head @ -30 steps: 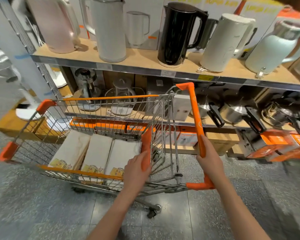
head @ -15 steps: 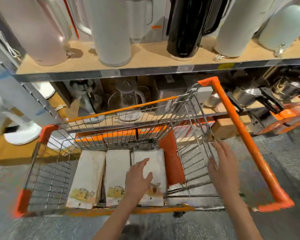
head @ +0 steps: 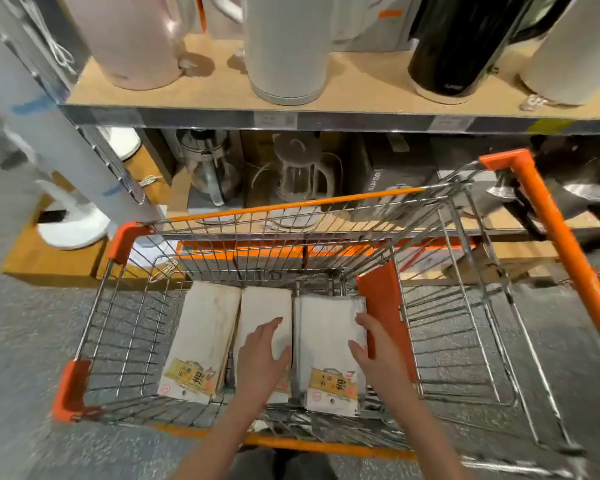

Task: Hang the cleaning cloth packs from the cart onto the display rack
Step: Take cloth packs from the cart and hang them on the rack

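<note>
Three stacks of white cleaning cloth packs with yellow labels lie side by side on the floor of the wire cart [head: 430, 258]: a left pack [head: 201, 341], a middle pack [head: 264, 306] and a right pack [head: 326, 327]. My left hand [head: 264, 358] rests with relaxed fingers on the middle pack, its thumb against the right pack's left edge. My right hand [head: 374, 348] touches the right pack's right edge with straight fingers, beside the orange child-seat flap [head: 381, 299]. No display rack with hooks shows in view.
The cart's orange handle [head: 551, 230] runs along the right. Behind the cart a wooden shelf [head: 361, 88] carries tall kettles, with glass kettles [head: 298, 174] on the shelf below. A grey column with a wire grid [head: 84, 161] stands at left over a speckled floor.
Both hands left the cart's handle and rim and reached down into the basket. They now flank the right pack. My view moved closer over the cart.
</note>
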Motion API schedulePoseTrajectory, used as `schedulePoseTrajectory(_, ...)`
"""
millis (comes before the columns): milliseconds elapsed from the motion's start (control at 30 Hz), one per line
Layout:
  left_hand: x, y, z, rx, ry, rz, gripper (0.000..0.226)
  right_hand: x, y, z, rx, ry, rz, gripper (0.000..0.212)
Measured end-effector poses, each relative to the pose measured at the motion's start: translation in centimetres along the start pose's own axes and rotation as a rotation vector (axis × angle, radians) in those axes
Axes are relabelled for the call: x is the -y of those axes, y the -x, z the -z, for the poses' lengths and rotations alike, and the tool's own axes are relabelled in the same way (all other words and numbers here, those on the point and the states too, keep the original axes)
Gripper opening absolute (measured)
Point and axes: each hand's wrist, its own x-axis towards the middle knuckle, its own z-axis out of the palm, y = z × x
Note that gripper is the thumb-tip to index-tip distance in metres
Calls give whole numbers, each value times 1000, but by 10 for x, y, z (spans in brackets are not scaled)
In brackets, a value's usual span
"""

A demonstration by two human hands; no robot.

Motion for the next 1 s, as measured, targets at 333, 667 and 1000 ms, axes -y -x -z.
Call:
schedulePoseTrajectory(333, 73, -35, 27, 44, 42, 140, 63, 10, -40, -97, 190, -108, -156, 46)
schedulePoseTrajectory(667, 173, -78, 57, 92, 3, 137, 67, 20, -67, -212, 243, -243, -324, 51)
schedulePoseTrajectory(1000, 238, -99, 41, -66, 176, 259, 86, 19, -105, -302, 389, -326, -382, 61)
